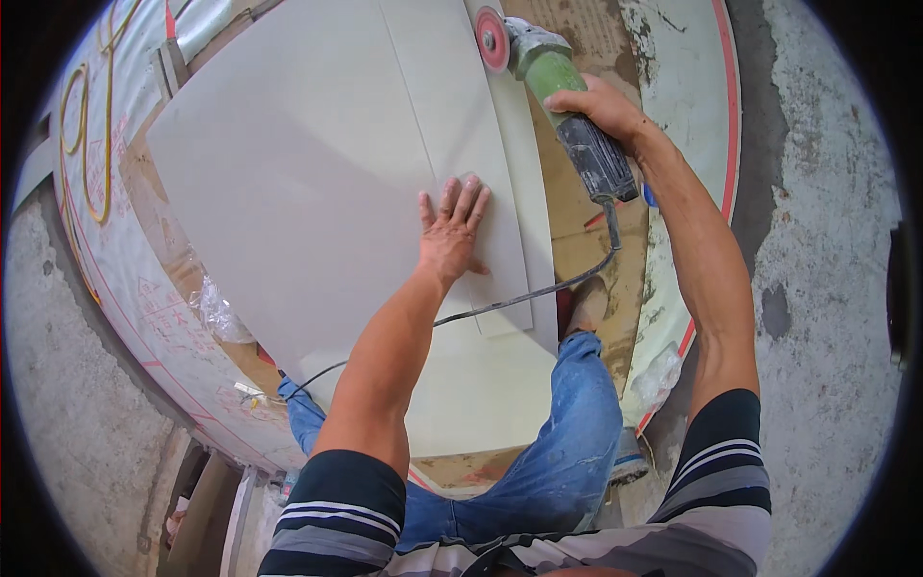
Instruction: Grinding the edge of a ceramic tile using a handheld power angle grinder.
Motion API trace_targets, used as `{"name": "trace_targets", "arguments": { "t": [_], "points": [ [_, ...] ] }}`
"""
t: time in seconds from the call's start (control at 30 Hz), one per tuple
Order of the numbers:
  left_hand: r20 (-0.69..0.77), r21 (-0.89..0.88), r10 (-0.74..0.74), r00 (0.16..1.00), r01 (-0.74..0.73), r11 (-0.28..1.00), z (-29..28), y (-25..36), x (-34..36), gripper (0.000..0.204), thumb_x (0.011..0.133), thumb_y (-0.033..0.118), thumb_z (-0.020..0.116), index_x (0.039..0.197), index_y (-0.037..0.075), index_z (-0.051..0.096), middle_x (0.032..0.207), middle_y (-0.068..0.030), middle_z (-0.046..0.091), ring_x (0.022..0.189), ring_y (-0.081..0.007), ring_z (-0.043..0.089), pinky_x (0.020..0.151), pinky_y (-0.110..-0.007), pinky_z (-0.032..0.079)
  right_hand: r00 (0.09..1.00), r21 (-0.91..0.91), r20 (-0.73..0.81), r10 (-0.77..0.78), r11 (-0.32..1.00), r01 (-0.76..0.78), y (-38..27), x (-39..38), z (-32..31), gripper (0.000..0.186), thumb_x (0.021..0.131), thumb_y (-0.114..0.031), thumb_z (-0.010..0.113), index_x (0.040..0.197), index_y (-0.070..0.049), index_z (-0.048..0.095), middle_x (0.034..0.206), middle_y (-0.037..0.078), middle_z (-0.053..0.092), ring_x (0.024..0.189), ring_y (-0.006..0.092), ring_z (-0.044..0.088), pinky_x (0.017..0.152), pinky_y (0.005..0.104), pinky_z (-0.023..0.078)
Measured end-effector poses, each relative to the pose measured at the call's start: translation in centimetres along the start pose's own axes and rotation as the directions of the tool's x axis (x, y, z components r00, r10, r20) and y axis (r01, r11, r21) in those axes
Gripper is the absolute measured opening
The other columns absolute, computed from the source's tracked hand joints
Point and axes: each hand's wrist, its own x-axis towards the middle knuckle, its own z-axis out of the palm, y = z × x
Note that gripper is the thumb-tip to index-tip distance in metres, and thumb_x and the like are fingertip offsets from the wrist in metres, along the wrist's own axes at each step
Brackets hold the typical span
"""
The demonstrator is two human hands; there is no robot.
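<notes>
A large pale grey tile (288,183) lies flat in front of me, with a thin straight line running down it near its right side. My left hand (450,233) rests on it close to that line, palm down and fingers spread. My right hand (601,108) is wrapped round the green and black body of an angle grinder (556,82). The grinder's red disc (492,40) stands at the far right edge of the tile; whether it touches is unclear. From the grinder's rear a black cord (519,300) runs left across the tile and passes under my left forearm.
Brown cardboard (577,250) lies beneath and right of the tile. A yellow hose (82,144) is looped at the far left. Crumpled clear plastic (219,313) sits by the tile's left edge, and more plastic (659,377) lies near my right foot. Rough concrete floor (817,288) borders the right side.
</notes>
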Motion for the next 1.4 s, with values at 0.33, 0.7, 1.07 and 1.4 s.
{"name": "trace_targets", "arguments": {
  "t": [0.33,0.7,1.07,1.4],
  "points": [
    [0.047,0.051,0.015,0.999,-0.017,0.999,0.1,-0.1,-0.1,0.135,0.046,0.052,0.084,0.150,0.024,0.004,0.157,0.0013,0.002,0.144,-0.0274,-0.001,0.110,-0.063,0.000,0.998,0.014,-0.015,-0.058,0.998,0.058,-3.1,5.0,-2.0,0.032,0.078,-0.032,0.067,0.093,-0.007,0.054,0.069,0.001,0.055,0.053,0.0094,0.056,0.047,0.0250,0.047],
    [-0.202,0.145,0.136,0.970,-0.108,0.983,-3.0,-2.0,1.5,0.092,0.069,0.054,0.071,0.142,0.015,0.032,0.148,-0.0056,0.028,0.138,-0.0288,0.023,0.107,-0.060,0.015,0.965,0.256,-0.240,-0.103,0.952,0.166,-1.7,-8.7,-0.5,0.035,0.078,-0.026,0.067,0.101,-0.003,0.055,0.075,0.002,0.059,0.058,0.0100,0.057,0.052,0.0260,0.047],
    [-0.817,0.053,0.096,0.569,-0.091,0.994,-9.2,-4.9,14.2,0.048,0.085,0.024,0.051,0.130,0.010,0.043,0.139,-0.0072,0.038,0.132,-0.0288,0.032,0.104,-0.055,0.021,0.968,0.132,-0.198,-0.151,0.975,0.179,0.4,-2.8,-0.7,0.031,0.077,-0.026,0.069,0.095,-0.002,0.060,0.077,0.001,0.061,0.061,0.0082,0.056,0.056,0.0253,0.047],
    [-0.753,-0.038,0.008,0.658,-0.056,0.998,-8.5,-5.6,13.6,0.052,0.083,0.022,0.051,0.133,0.013,0.043,0.140,-0.0049,0.038,0.135,-0.0281,0.029,0.109,-0.052,0.016,0.982,0.025,-0.161,-0.096,0.995,0.102,-2.0,1.8,-0.8,0.037,0.073,-0.026,0.072,0.097,0.000,0.059,0.081,0.004,0.063,0.067,0.0106,0.058,0.062,0.0273,0.049]
  ]
}}
